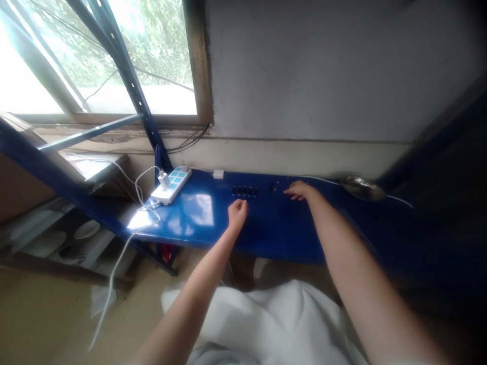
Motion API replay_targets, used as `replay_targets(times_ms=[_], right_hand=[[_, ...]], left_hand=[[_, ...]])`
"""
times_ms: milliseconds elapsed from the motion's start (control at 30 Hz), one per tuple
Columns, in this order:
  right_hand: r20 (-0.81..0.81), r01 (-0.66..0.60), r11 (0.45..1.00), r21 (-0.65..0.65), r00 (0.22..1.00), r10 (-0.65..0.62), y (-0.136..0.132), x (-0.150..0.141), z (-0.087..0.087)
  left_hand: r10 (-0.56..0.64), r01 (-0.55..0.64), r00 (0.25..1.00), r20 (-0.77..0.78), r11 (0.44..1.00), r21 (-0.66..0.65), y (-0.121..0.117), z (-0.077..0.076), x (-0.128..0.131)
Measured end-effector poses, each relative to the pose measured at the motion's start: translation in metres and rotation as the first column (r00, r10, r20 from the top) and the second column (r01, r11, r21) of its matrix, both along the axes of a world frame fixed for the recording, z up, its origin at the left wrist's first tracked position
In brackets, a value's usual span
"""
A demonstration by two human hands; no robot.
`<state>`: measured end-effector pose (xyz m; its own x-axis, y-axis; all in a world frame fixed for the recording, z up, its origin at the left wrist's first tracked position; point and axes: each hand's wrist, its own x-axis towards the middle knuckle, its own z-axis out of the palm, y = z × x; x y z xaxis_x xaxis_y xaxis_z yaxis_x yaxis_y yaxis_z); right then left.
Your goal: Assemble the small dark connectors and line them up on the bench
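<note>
On the blue shelf (pixel 281 228), several small dark pieces (pixel 244 191) stand in a short row; they are too small to name. My left hand (pixel 238 210) is just in front of this row with its fingers curled together. Whatever it may hold is hidden. To the right, my right hand (pixel 299 190) hovers low over the shelf, its fingers stretched toward the left and somewhat apart. Nothing shows in it. Close to its fingertips lie a small dark piece (pixel 272 186) and tiny light bits (pixel 277 183), both blurred.
A white power strip (pixel 172 185) with a plug in it lies at the shelf's left end, its cable hanging to the floor. Behind the row sits a white charger (pixel 218 174). A shiny metal bowl (pixel 363 188) stands back right. Blue rack posts (pixel 131 81) rise at left.
</note>
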<state>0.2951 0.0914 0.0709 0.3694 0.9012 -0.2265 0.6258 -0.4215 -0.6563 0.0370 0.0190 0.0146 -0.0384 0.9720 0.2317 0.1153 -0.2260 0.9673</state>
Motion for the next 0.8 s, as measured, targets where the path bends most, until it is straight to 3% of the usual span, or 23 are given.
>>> replay_targets(times_ms=[100,267,467,567,633,733,800], right_hand=[[-0.146,0.059,0.995,-0.077,0.987,-0.07,0.002,0.002,-0.011],[-0.369,0.141,0.988,0.067,0.923,-0.107,0.01,-0.024,-0.027],[-0.69,0.325,0.929,0.179,0.715,-0.117,0.024,-0.067,-0.045],[-0.715,0.385,0.901,0.198,0.686,-0.136,0.027,-0.082,-0.051],[-0.744,0.456,0.859,0.234,0.653,-0.144,0.026,-0.09,-0.053],[-0.808,0.615,0.717,0.328,0.576,-0.124,0.017,-0.099,-0.054],[-0.788,0.642,0.645,0.414,0.608,-0.1,0.005,-0.104,-0.056]], left_hand=[[-0.003,0.003,1.0,0.011,1.0,-0.001,-0.001,0.002,0.0],[0.001,-0.001,1.0,0.016,1.0,-0.029,-0.004,0.007,0.0],[-0.011,0.012,0.999,0.033,0.999,-0.042,-0.004,0.008,0.0],[-0.015,0.018,0.998,0.062,0.998,-0.052,-0.004,0.007,0.0],[-0.017,0.021,0.998,0.068,0.998,-0.057,-0.005,0.008,0.0],[-0.016,0.018,0.999,0.043,0.999,-0.041,-0.005,0.008,0.0],[-0.017,0.017,1.0,0.012,1.0,-0.016,-0.005,0.007,0.001]])
